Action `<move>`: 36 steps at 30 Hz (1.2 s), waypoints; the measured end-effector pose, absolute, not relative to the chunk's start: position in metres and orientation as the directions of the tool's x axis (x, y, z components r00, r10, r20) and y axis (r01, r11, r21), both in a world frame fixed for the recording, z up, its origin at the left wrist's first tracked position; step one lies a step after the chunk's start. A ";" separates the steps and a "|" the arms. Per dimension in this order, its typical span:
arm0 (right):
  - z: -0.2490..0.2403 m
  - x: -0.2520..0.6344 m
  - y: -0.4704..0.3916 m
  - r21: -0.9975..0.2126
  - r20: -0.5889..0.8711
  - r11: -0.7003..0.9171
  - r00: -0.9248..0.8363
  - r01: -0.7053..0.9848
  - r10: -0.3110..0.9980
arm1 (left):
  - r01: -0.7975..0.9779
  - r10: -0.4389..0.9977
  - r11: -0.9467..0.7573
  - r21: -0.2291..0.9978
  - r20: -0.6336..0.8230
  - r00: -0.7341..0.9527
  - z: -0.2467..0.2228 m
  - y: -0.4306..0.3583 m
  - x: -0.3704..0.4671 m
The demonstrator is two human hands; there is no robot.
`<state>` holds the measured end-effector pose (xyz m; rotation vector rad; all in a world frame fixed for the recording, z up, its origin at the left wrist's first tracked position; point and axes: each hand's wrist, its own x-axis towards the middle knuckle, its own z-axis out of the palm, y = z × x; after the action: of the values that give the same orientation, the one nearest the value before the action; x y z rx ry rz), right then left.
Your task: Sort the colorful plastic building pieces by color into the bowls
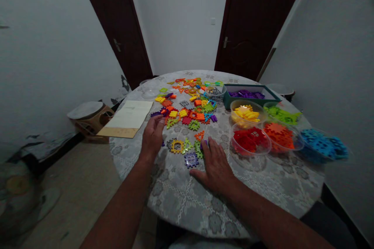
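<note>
My left hand (pixel 152 137) rests beside the piled pieces, fingers loosely curved and nothing visible in them. Just past its fingertips lie purple, orange and yellow plastic building pieces (pixel 173 114). My right hand (pixel 215 163) lies flat on the table, thumb spread and fingers stretched, its fingertips over a small purple piece (pixel 203 144) and close to a green piece (pixel 198 149). Between my hands sits a row of notched pieces: a yellow square frame (pixel 177 146), a light green triangle (pixel 187 146) and a purple window-like square (pixel 191 160). An orange triangle (pixel 200 135) lies above them.
Clear bowls of yellow (pixel 246 113), red (pixel 250 140), orange (pixel 279 136), green (pixel 282 115) and blue pieces (pixel 323 146) stand at right. Behind them is a green box (pixel 271 95) holding purple pieces. Paper sheets (pixel 128 114) lie at left on the round table (pixel 187 206).
</note>
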<state>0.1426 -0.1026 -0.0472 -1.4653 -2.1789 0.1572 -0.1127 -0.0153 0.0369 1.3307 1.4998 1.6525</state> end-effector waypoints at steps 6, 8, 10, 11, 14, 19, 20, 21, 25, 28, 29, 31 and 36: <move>-0.044 0.134 -0.093 -0.368 0.304 0.394 -0.291 0.842 0.907 | 0.864 0.967 -0.071 0.498 0.245 -0.062 -0.015 -0.068 -0.139; -0.041 0.128 -0.084 -0.356 0.284 0.390 -0.299 0.849 0.911 | 0.923 0.973 -0.091 0.375 0.231 0.002 -0.029 -0.071 -0.133; -0.038 0.121 -0.073 -0.338 0.275 0.399 -0.316 0.852 0.908 | 0.933 0.966 -0.171 0.317 0.241 0.096 -0.036 -0.066 -0.126; -0.037 0.118 -0.066 -0.327 0.277 0.409 -0.328 0.852 0.903 | 0.924 0.957 -0.221 0.311 0.254 0.143 -0.037 -0.063 -0.123; -0.035 0.110 -0.044 -0.304 0.301 0.434 -0.346 0.848 0.889 | 0.890 0.926 -0.311 0.333 0.318 0.205 -0.037 -0.048 -0.115; -0.038 0.106 -0.013 -0.298 0.359 0.450 -0.338 0.842 0.870 | 0.861 0.919 -0.275 0.427 0.379 0.106 -0.030 -0.023 -0.097; -0.039 0.106 -0.010 -0.309 0.371 0.455 -0.335 0.835 0.866 | 0.854 0.922 -0.268 0.446 0.376 0.093 -0.028 -0.019 -0.092; -0.040 0.106 -0.007 -0.325 0.383 0.459 -0.328 0.827 0.863 | 0.845 0.925 -0.260 0.467 0.371 0.080 -0.025 -0.015 -0.088; -0.045 0.109 -0.001 -0.388 0.420 0.441 -0.270 0.809 0.866 | 0.770 0.938 -0.206 0.604 0.345 -0.020 -0.017 0.004 -0.073; -0.048 0.112 0.002 -0.432 0.435 0.400 -0.202 0.808 0.878 | 0.661 0.946 -0.181 0.729 0.313 -0.086 -0.013 0.018 -0.066; -0.048 0.113 0.003 -0.451 0.438 0.392 -0.184 0.802 0.880 | 0.596 0.950 -0.163 0.786 0.288 -0.119 -0.012 0.023 -0.064; -0.048 0.115 0.004 -0.490 0.441 0.394 -0.168 0.778 0.881 | 0.414 0.959 -0.109 0.904 0.205 -0.195 -0.012 0.028 -0.057; -0.043 0.117 0.007 -0.570 0.445 0.404 -0.145 0.715 0.884 | 0.148 0.950 -0.005 0.989 0.051 -0.309 -0.013 0.029 -0.034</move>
<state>0.1171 0.0066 -0.0433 -1.3658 -1.9135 0.2865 -0.0336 0.0287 -0.0126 1.1727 1.5410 1.3905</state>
